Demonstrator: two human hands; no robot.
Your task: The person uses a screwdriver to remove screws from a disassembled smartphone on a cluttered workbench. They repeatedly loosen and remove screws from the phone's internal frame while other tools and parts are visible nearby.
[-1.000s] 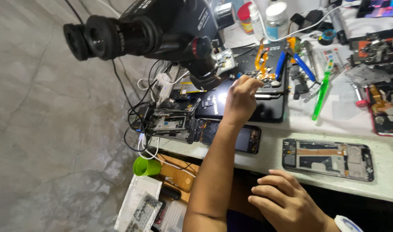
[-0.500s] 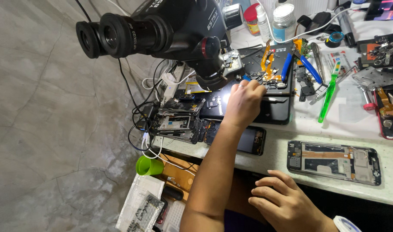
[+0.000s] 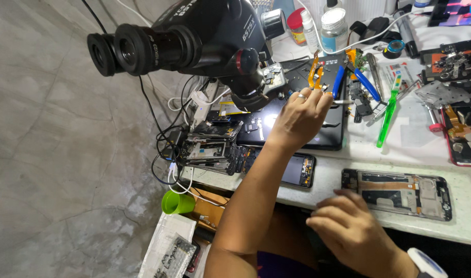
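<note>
On the white bench [image 3: 348, 159], under the black microscope [image 3: 194, 41], the left hand [image 3: 298, 117] reached forward over a dark mat [image 3: 256, 123], its fingers curled in tight with a ring on one of them; they seemed pinched about something small near the orange flex strip [image 3: 313, 72], though what it held could not be told; just beyond the knuckles lay blue-handled pliers [image 3: 364, 82], and further right a green tool [image 3: 388, 110] lay slanted on the bench; the right hand [image 3: 348, 231] rested at the near edge, fingers loosely bent and half spread, holding nothing, its fingertips just beside the left end of an opened phone frame [image 3: 397, 193] that lay flat; a white watch [image 3: 425, 262] showed at that wrist; between the two hands a dark phone [image 3: 297, 170] lay face up, half hidden by the left forearm; left of it a stack of stripped phone parts [image 3: 209, 149] sat amid tangled cables [image 3: 163, 144]; below the bench edge stood a green cup [image 3: 176, 202]; bottles [image 3: 333, 28] stood at the back.
</note>
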